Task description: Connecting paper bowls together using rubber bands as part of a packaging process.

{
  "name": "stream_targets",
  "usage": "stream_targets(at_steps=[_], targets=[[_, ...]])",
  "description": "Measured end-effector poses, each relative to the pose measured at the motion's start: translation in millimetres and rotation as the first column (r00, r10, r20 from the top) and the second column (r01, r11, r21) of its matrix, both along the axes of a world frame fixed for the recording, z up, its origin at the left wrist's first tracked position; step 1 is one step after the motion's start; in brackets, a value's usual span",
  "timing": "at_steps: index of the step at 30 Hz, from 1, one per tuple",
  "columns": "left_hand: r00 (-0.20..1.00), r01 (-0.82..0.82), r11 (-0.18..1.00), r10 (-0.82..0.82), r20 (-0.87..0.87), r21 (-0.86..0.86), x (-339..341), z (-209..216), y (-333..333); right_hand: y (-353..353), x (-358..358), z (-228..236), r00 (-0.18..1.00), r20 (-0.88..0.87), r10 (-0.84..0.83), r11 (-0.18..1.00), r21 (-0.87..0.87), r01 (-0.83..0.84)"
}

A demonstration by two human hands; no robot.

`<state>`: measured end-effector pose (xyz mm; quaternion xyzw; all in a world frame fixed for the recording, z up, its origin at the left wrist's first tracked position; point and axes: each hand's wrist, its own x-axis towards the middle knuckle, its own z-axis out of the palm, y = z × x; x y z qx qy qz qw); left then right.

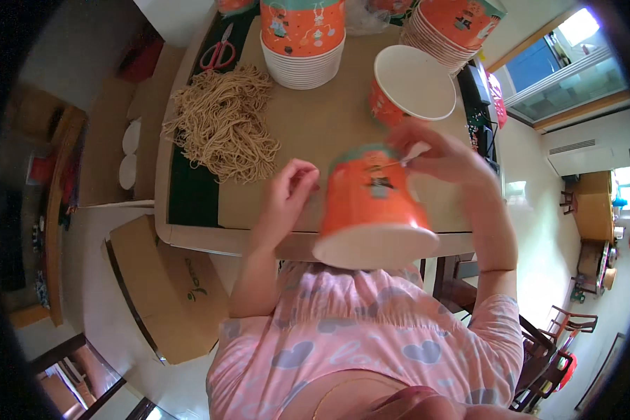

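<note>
An orange paper bucket with a teal base band is tilted in front of me, its wide white rim toward my body. My right hand is closed in a pinch at its far right side. A thin pale string runs from those fingers across the bucket's teal end; motion blurs the fingertips. To the left of the bucket, apart from it, is my left hand with its fingers curled together; whatever they may hold is hidden. Beyond it a loose heap of beige string lies on the table.
Red-handled scissors lie behind the string. A stack of upside-down buckets stands at the back, another stack at back right. One bucket sits with its mouth up. A cardboard box rests on the floor at left.
</note>
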<state>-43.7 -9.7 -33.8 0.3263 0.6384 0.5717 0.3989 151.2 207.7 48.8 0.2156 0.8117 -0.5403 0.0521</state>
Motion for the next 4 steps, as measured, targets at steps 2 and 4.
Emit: stream_targets(at_steps=[2, 4], targets=[[0.996, -0.087, 0.996, 0.087, 0.001, 0.024, -5.9, 15.9, -8.5, 3.6, 6.5, 49.5, 0.995, -0.099, 0.024, 0.951, 0.309, 0.008], [0.997, -0.058, 0.998, 0.058, -0.051, -0.015, -17.3, 25.0, -13.1, 33.5, 29.6, 63.5, 0.944, -0.306, 0.121, 0.971, 0.232, -0.049]])
